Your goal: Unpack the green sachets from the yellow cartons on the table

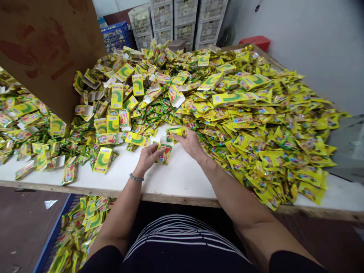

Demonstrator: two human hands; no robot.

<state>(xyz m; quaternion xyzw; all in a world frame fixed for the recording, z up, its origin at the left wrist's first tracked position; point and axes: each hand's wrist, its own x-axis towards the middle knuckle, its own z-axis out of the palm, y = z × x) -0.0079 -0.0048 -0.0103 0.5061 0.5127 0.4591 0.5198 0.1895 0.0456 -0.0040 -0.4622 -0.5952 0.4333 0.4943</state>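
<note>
My left hand is closed on a small printed carton with a watermelon picture, its white flap raised at the top. Just beyond and to the right, my right hand pinches yellow-and-green sachets between thumb and fingers; how many it holds I cannot tell. The sachets are close above the carton's open end. Both hands are over the white tabletop. Left of my left hand lie several yellow cartons. A large heap of yellow sachets spreads to the right of my right arm.
Green sachets are heaped behind my hands. A brown cardboard sheet stands at the left, with more cartons beyond it. Below the table edge sits a blue crate of filled-looking cartons. White crates are stacked at the back.
</note>
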